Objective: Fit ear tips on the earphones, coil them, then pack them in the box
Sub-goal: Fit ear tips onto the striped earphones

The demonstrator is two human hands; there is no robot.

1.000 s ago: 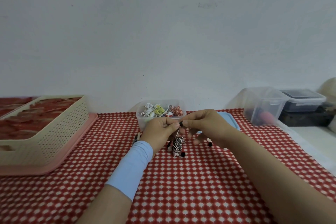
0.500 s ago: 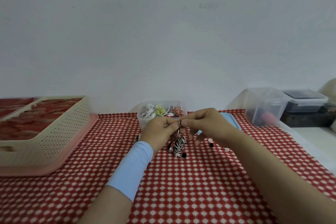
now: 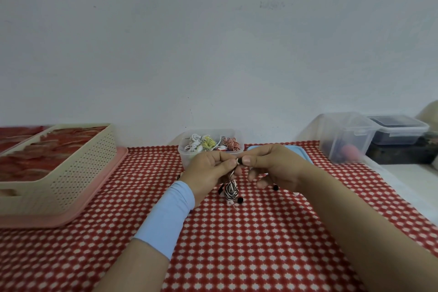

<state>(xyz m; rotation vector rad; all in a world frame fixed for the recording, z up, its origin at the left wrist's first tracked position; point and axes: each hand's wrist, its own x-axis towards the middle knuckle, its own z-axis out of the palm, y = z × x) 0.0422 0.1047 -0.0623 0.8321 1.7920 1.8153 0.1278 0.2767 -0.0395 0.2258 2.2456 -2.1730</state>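
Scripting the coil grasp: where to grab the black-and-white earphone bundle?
Probably pinch the bundle across its wound middle, from the right: it is upright under the left hand, whose wrist blocks the left; a black ear tip juts at its base.

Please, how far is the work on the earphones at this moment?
Done: several coiled earphones already lie in the clear plastic box. In hand: the left hand holds a black-and-white striped earphone bundle while the right hand pinches a small black ear tip against its bud. Left: finish fitting, then pack this pair.
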